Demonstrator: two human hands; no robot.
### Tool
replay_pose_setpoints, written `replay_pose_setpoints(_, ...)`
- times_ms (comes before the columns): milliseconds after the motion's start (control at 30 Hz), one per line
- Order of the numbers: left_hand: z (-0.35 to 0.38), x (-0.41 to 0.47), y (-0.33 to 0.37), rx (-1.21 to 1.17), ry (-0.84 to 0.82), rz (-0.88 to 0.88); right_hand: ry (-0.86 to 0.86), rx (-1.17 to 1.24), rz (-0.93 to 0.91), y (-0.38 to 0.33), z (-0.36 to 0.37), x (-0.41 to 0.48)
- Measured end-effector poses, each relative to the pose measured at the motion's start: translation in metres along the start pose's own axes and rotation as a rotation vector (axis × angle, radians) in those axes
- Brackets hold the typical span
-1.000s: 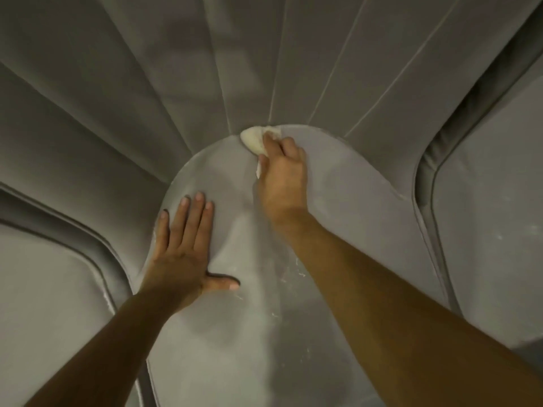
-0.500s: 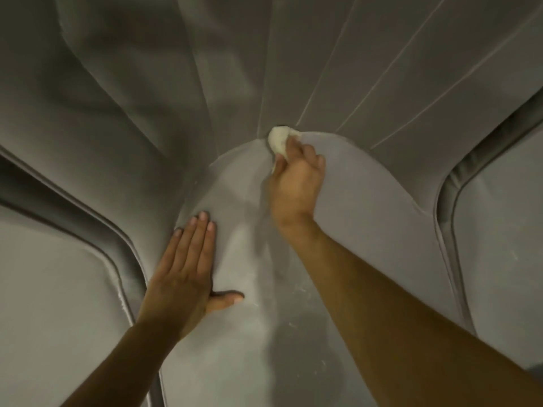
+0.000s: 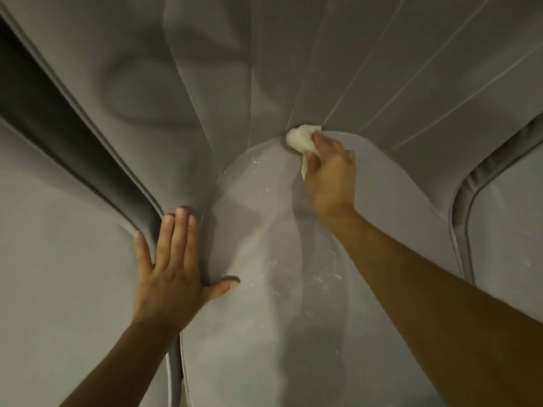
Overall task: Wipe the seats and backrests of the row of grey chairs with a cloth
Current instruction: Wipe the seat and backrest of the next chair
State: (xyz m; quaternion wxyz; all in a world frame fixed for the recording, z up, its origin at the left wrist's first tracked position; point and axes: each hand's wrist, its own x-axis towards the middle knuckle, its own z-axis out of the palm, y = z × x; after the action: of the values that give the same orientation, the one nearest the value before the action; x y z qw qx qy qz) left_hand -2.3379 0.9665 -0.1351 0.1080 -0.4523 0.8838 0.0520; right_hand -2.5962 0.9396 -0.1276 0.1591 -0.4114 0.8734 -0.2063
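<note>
View from above the middle grey chair in the row. The seat [image 3: 264, 304] runs from the bottom edge up to a rounded back end, where it meets the backrest [image 3: 223, 69], a grey upholstered panel divided by pale seams [image 3: 411, 92] that fan outward from the crease.

The right hand [image 3: 329, 177] reaches forward across the seat. Its fingers are curled and clamped on a small white cloth [image 3: 301, 138], which is bunched into a lump. The cloth sits at the far end of the seat, pressed into the crease where seat and backrest join, and a loose tail of it hangs down along the thumb side of the hand.

The left hand [image 3: 170, 268] lies flat, palm down, on the left edge of the seat. Its four fingers are straight and held together, pointing toward the backrest, and the thumb is spread wide to the right onto the seat surface. It holds nothing.

White flecks [image 3: 323, 279] are scattered over the seat, between the two arms and nearer the back.

The seat of the neighbouring chair on the left [image 3: 58, 259] lies just beside the left hand, with a dark gap [image 3: 32, 92] behind it. The seat of the chair on the right [image 3: 511, 218] shows at the right edge, bordered by a rounded piped rim.
</note>
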Motion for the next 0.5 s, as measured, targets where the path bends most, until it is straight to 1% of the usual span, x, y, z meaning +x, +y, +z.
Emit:
replay_pose_setpoints(67,0.006,0.003,0.0,0.012,0.022,0.011,0.007,-0.006,0.049,-0.016,0.017,0.0)
replay_pose_setpoints(100,0.009,0.004,0.001,0.017,0.018,0.012,0.016,0.021,0.038,-0.027,0.026,-0.005)
replay_pose_setpoints(167,0.014,0.006,0.001,0.017,0.005,0.004,-0.005,0.076,-0.07,-0.045,0.043,-0.024)
replay_pose_setpoints(267,0.018,0.007,-0.001,0.016,0.013,0.014,-0.065,0.027,-0.223,-0.05,0.055,-0.046)
replay_pose_setpoints(333,0.016,0.005,-0.001,0.008,0.027,0.027,-0.151,0.014,-0.33,-0.045,0.051,-0.057)
replay_pose_setpoints(400,0.013,0.002,-0.002,-0.013,0.039,0.03,-0.297,0.014,-0.498,-0.038,0.043,-0.076)
replay_pose_setpoints(467,0.01,-0.005,-0.001,-0.035,0.025,0.031,-0.406,-0.013,-0.639,-0.028,0.033,-0.098)
replay_pose_setpoints(500,0.008,-0.011,0.001,-0.046,0.001,0.024,-0.442,-0.016,-0.677,-0.023,0.028,-0.104)
